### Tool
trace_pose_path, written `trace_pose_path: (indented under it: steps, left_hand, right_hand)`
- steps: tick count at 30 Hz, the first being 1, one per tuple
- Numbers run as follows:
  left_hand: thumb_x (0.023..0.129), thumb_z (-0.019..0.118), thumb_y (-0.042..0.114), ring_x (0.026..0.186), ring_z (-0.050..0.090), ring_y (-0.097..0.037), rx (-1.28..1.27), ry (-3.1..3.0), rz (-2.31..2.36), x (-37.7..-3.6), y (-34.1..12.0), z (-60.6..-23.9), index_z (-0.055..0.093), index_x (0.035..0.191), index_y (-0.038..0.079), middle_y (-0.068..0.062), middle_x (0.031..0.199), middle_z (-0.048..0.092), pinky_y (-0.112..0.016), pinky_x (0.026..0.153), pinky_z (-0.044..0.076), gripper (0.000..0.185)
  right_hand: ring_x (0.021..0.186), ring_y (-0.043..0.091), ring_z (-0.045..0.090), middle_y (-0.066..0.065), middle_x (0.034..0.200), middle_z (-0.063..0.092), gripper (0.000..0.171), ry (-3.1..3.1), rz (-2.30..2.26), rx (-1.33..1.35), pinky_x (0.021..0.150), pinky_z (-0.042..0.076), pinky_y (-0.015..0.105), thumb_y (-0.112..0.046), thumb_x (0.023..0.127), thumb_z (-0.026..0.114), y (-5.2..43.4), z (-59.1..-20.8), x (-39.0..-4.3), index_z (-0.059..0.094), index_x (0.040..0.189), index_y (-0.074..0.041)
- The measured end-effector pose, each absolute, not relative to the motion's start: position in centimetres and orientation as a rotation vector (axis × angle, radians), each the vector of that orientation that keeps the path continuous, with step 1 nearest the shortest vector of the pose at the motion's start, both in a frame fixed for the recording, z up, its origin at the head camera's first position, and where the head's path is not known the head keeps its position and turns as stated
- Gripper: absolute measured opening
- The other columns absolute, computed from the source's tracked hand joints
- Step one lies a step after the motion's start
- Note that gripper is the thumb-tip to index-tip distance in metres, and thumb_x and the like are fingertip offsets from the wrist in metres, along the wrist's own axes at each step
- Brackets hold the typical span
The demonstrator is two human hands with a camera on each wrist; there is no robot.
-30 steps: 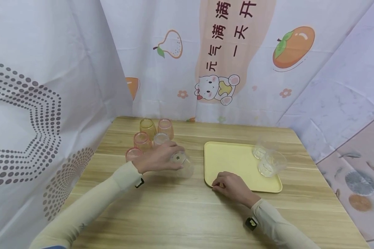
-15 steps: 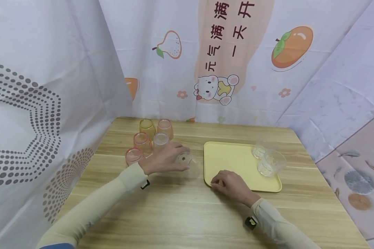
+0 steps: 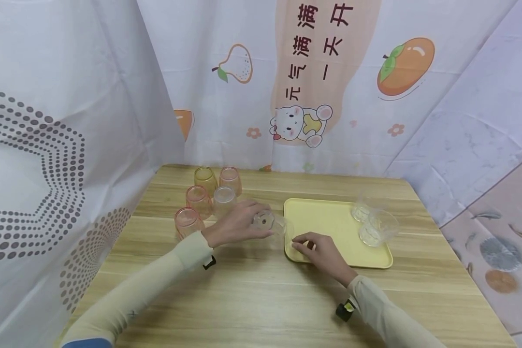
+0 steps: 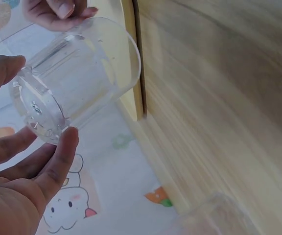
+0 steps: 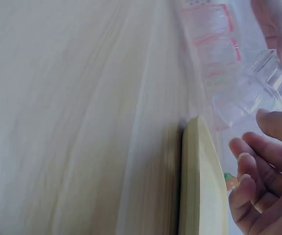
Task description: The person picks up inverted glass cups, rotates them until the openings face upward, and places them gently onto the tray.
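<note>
My left hand (image 3: 239,224) pinches a clear drinking glass (image 4: 77,83) near its base between thumb and fingers. The glass lies tilted on its side in the air, its mouth facing the tray. Over the near left corner of the yellow tray (image 3: 326,208), my right hand (image 3: 321,251) hovers with loosely bent fingers and nothing in them. In the right wrist view the fingers (image 5: 248,191) of that hand are spread from the thumb, close to the glass; whether they touch it I cannot tell. Two clear glasses (image 3: 377,227) stand on the tray's right side.
Left of the tray, several upside-down tumblers stand grouped on the wooden table (image 3: 252,299): a yellow one (image 3: 206,180), pink ones such as this pink tumbler (image 3: 198,200), and a clear one (image 3: 224,199). A printed curtain (image 3: 226,121) hangs behind the table.
My left hand has carried the clear glass rightward from beside the tumblers, tilting its mouth toward the tray. My right hand has lifted slightly off the tray's edge, its fingers parting.
</note>
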State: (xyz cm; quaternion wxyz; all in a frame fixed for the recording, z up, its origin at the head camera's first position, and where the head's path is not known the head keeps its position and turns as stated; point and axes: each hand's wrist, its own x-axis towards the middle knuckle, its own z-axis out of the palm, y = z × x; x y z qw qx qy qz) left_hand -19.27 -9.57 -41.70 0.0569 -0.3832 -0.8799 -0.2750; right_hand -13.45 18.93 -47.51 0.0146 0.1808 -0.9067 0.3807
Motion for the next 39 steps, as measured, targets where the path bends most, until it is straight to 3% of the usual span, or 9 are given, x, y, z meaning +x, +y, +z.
trace_pose_path:
  steps: [6,12,16,25,28,31,34,36,39]
  left_hand:
    - [0.085,0.082,0.046,0.118,0.063,-0.024,-1.136,-2.661,-0.898,-19.2,-9.1,-42.2,0.066,0.133,0.005,-0.011,0.130,0.067,-0.039,0.095,0.053,0.065]
    - [0.085,0.083,0.044,0.100,0.064,-0.014,-1.150,-2.634,-0.948,-19.3,-8.9,-42.6,0.068,0.127,0.011,-0.002,0.117,0.069,-0.028,0.080,0.053,0.056]
    - [0.086,0.082,0.043,0.095,0.063,-0.013,-1.147,-2.686,-0.990,-19.2,-8.9,-42.5,0.066,0.126,0.012,0.001,0.112,0.068,-0.029,0.078,0.052,0.053]
    - [0.084,0.085,0.043,0.103,0.066,-0.017,-1.155,-2.701,-1.024,-19.0,-8.8,-42.7,0.062,0.126,0.013,0.000,0.113,0.068,-0.029,0.082,0.054,0.057]
    - [0.083,0.086,0.042,0.105,0.065,-0.016,-1.147,-2.716,-1.050,-19.1,-8.6,-42.8,0.060,0.126,0.013,0.001,0.114,0.067,-0.029,0.083,0.055,0.058]
    - [0.084,0.086,0.040,0.110,0.065,-0.023,-1.137,-2.775,-1.077,-19.2,-8.5,-42.8,0.056,0.134,0.007,-0.006,0.118,0.068,-0.034,0.086,0.055,0.068]
    - [0.085,0.085,0.036,0.108,0.067,-0.029,-1.124,-2.874,-1.054,-19.3,-8.5,-42.9,0.053,0.140,-0.001,-0.016,0.121,0.068,-0.040,0.088,0.055,0.073]
    - [0.088,0.083,0.032,0.103,0.069,-0.029,-1.114,-2.935,-1.021,-19.3,-8.6,-43.0,0.057,0.137,-0.005,-0.019,0.119,0.070,-0.041,0.088,0.056,0.067]
    - [0.092,0.078,0.026,0.091,0.069,-0.021,-1.101,-2.973,-0.976,-19.4,-8.7,-43.5,0.071,0.116,-0.002,-0.013,0.106,0.073,-0.037,0.083,0.056,0.038]
  right_hand:
    - [0.086,0.020,0.065,-0.003,0.100,0.075,0.030,-2.802,1.532,0.351,0.070,0.052,0.028,-0.038,0.099,0.068,18.6,-47.4,-13.5,0.078,0.112,-0.012]
    - [0.069,0.019,0.053,0.018,0.105,0.072,0.032,-2.666,1.921,0.132,0.059,0.046,0.026,-0.032,0.100,0.068,18.5,-47.2,-13.6,0.075,0.116,-0.005]
    - [0.064,0.015,0.047,0.025,0.106,0.068,0.032,-2.584,2.064,0.081,0.057,0.042,0.025,-0.032,0.099,0.069,18.6,-47.0,-13.6,0.074,0.117,-0.006]
    - [0.061,0.011,0.041,0.012,0.099,0.068,0.029,-2.448,2.143,0.097,0.054,0.036,0.022,-0.028,0.097,0.073,18.9,-46.3,-13.5,0.073,0.112,-0.003]
    - [0.066,0.011,0.046,0.009,0.097,0.069,0.027,-2.437,2.058,0.145,0.057,0.038,0.022,-0.027,0.096,0.075,19.0,-46.0,-13.6,0.074,0.109,-0.003]
    - [0.074,0.012,0.051,0.009,0.095,0.070,0.023,-2.463,1.899,0.242,0.061,0.041,0.022,-0.026,0.096,0.075,19.3,-45.5,-13.5,0.075,0.106,-0.005]
    - [0.067,0.011,0.049,0.008,0.086,0.067,0.015,-2.484,1.692,0.366,0.055,0.039,0.023,-0.024,0.096,0.075,19.6,-45.0,-13.5,0.077,0.103,-0.011]
    - [0.059,0.010,0.043,0.006,0.079,0.064,0.009,-2.494,1.554,0.436,0.051,0.035,0.023,-0.022,0.096,0.074,19.9,-44.6,-13.5,0.077,0.102,-0.015]
    - [0.054,0.009,0.040,0.000,0.074,0.060,0.006,-2.507,1.369,0.526,0.050,0.036,0.024,-0.020,0.097,0.074,20.3,-44.2,-13.5,0.077,0.102,-0.020]
